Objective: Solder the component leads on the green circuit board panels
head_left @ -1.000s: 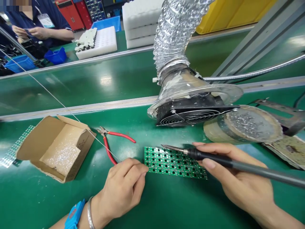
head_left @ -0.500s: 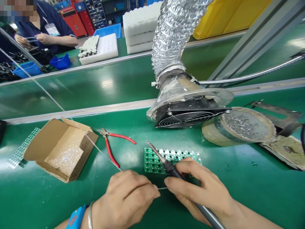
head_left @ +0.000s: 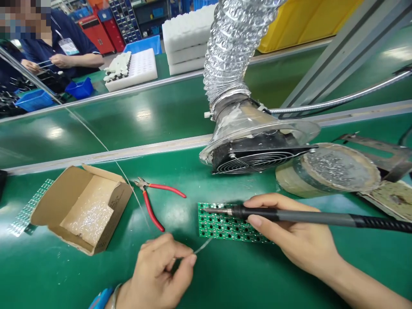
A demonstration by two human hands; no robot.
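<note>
Green bench [head_left: 238, 279]: right hand [head_left: 299, 238] is gripping soldering iron [head_left: 299, 216] over circuit board [head_left: 225, 228]; left hand [head_left: 164, 270], leftward of it, is pinching wire [head_left: 204, 245]. Likely soldering, needing wire at tip [head_left: 214, 210]; tip contact unclear.

Over on the far side, a stack of white foam trays [head_left: 186, 45] stands between a blue crate [head_left: 146, 43] and a yellow bin [head_left: 305, 25], a red cabinet [head_left: 98, 36] farther back.

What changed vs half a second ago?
Right hand moved right, away from the left hand, bringing the soldering iron nearly level over the circuit board. The left hand shifted left; its wire, previously running to the right hand, now ends by the board's near edge. Grips unchanged; pliers and box stayed.
</note>
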